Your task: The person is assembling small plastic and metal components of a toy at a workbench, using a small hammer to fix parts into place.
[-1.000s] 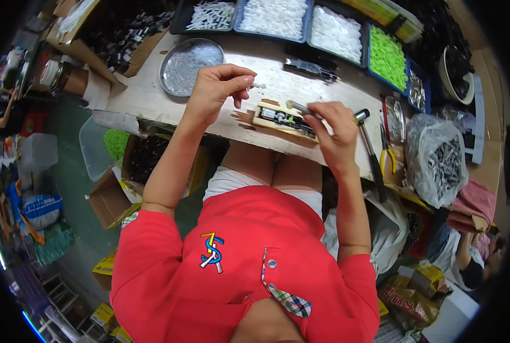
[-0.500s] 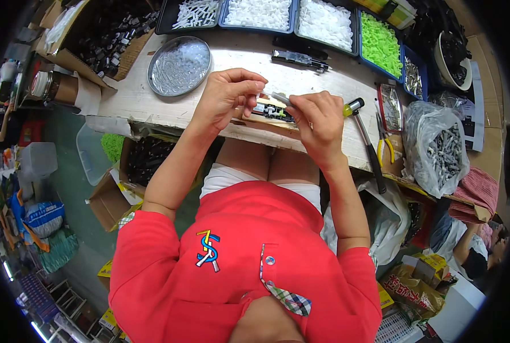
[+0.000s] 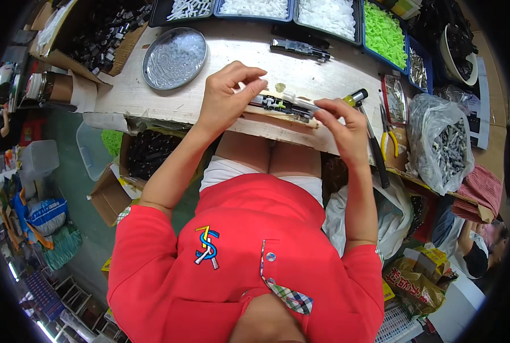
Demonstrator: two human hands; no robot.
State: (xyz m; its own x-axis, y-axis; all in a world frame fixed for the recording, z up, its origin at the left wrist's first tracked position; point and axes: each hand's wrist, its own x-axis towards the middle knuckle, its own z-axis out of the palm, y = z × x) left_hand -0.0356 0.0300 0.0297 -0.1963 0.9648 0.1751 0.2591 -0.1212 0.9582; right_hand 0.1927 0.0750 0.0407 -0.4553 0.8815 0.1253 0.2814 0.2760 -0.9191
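Observation:
A narrow black mechanism with green and white pieces lies along a wooden strip at the table's near edge. My left hand is curled at its left end. The index finger and thumb point toward each other; the other fingertips are hidden, and what they hold, if anything, does not show. With its thumb and fingertips, my right hand pinches a slim grey-white piece over the mechanism's right part. A second black mechanism lies farther back on the table.
Trays of white pieces and green pieces line the back. A round metal dish sits left. At right are a hammer, yellow-handled pliers and a plastic bag of grey parts. A carton of black parts stands far left.
My right hand has moved right and slightly down, uncovering more of the mechanism. My left hand has shifted slightly, its thumb now beside the mechanism's left end. The view has tilted a little.

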